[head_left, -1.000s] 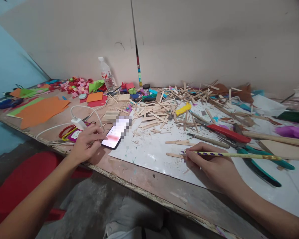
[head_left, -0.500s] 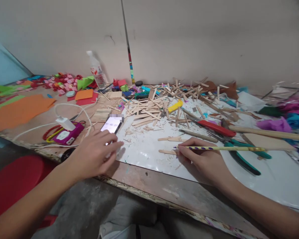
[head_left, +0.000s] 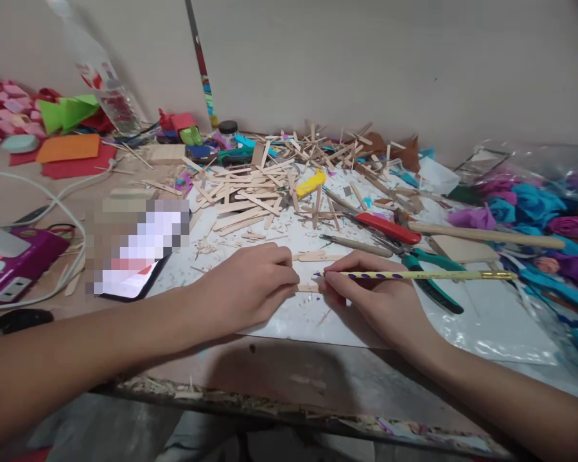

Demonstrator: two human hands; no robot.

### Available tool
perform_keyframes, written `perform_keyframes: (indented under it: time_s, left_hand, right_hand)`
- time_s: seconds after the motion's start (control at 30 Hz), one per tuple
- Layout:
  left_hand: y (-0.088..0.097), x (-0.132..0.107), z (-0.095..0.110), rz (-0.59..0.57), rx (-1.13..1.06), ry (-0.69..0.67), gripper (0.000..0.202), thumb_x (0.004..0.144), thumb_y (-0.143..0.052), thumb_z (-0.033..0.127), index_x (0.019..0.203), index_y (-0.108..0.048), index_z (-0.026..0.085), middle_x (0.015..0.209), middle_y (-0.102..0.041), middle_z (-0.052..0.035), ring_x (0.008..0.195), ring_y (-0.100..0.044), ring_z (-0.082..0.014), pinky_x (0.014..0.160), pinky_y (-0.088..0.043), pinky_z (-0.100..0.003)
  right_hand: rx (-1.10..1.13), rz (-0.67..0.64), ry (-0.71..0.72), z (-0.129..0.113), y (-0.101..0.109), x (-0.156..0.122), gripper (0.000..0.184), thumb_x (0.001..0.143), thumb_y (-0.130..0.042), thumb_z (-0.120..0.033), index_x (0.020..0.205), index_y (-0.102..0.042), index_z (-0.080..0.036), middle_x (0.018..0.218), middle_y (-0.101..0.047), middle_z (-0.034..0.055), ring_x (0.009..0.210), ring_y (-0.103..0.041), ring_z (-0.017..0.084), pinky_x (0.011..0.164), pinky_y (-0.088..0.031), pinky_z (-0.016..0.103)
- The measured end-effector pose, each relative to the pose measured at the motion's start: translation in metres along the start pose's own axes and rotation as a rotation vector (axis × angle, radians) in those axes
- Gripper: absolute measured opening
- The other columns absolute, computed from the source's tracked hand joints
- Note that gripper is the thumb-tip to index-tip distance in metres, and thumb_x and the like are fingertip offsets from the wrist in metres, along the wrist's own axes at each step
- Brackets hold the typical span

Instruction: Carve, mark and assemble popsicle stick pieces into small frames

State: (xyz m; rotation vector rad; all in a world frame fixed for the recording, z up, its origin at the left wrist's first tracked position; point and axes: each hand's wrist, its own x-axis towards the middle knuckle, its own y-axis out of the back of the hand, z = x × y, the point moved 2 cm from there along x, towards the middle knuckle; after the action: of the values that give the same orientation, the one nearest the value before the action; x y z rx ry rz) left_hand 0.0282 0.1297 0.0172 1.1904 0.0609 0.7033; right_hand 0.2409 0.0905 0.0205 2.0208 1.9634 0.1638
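Note:
A short piece of wooden craft stick (head_left: 308,288) lies on the white sheet between my hands. My left hand (head_left: 255,282) has its fingers closed on the left end of that piece; the fingertips are partly hidden. With a writing grip, my right hand (head_left: 383,298) holds a pale yellow pencil (head_left: 395,275) with purple dots, nearly level, its tip pointing left just above the stick. My right fingertips are at the stick's right end. Just beyond them, more craft sticks (head_left: 318,256) lie side by side.
A heap of craft sticks (head_left: 255,192) lies behind, with a yellow cutter (head_left: 311,184). At right are red-handled pliers (head_left: 390,228), green-handled pliers (head_left: 436,289) and coloured paper flowers (head_left: 534,199). A phone (head_left: 144,250), purple power adapter (head_left: 24,263) and bottle (head_left: 103,77) are at left.
My left hand has left the phone and moved right to the craft stick, its fingers now closed. My right hand still holds the pencil by the stick. The view has shifted closer and to the right.

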Motion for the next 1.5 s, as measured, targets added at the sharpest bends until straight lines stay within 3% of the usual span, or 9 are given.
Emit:
perform_keyframes:
  time_s: [0.27, 0.47, 0.73, 1.5]
  left_hand:
    - [-0.014, -0.004, -0.003, -0.027, -0.032, -0.004, 0.024, 0.105, -0.054, 0.016, 0.099, -0.078, 0.016, 0.092, -0.068, -0.0052, 0.084, -0.062, -0.0174, 0.074, -0.046, -0.03]
    - [-0.014, -0.004, -0.002, -0.028, -0.064, 0.018, 0.025, 0.104, -0.054, 0.017, 0.097, -0.078, 0.015, 0.094, -0.069, -0.0067, 0.088, -0.063, -0.0188, 0.077, -0.048, -0.031]
    - [-0.016, -0.004, -0.006, -0.009, -0.087, 0.02, 0.025, 0.104, -0.053, 0.017, 0.097, -0.077, 0.017, 0.094, -0.069, -0.0061, 0.089, -0.064, -0.0183, 0.078, -0.048, -0.03]
    - [-0.018, -0.004, -0.007, 0.03, -0.101, 0.016, 0.023, 0.102, -0.055, 0.015, 0.097, -0.078, 0.017, 0.091, -0.069, -0.005, 0.086, -0.063, -0.0176, 0.076, -0.046, -0.03]
  right_hand:
    - [-0.193, 0.024, 0.106, -0.002, -0.001, -0.003, 0.009, 0.078, -0.079, -0.03, 0.081, -0.08, -0.023, 0.079, -0.079, 0.0047, 0.059, -0.067, 0.017, 0.053, -0.055, 0.028]
    - [-0.214, 0.053, 0.109, -0.002, -0.003, -0.004, 0.007, 0.074, -0.076, -0.022, 0.067, -0.075, -0.023, 0.06, -0.072, 0.0016, 0.052, -0.064, 0.016, 0.048, -0.051, 0.025]
    - [-0.353, 0.047, 0.153, 0.003, -0.001, -0.002, 0.01, 0.075, -0.073, -0.021, 0.065, -0.074, -0.024, 0.062, -0.073, 0.0013, 0.054, -0.062, 0.017, 0.048, -0.046, 0.028]
    - [-0.384, 0.008, 0.132, 0.002, -0.003, -0.002, 0.009, 0.075, -0.071, -0.022, 0.068, -0.075, -0.022, 0.067, -0.075, 0.0012, 0.06, -0.063, 0.017, 0.055, -0.048, 0.028]
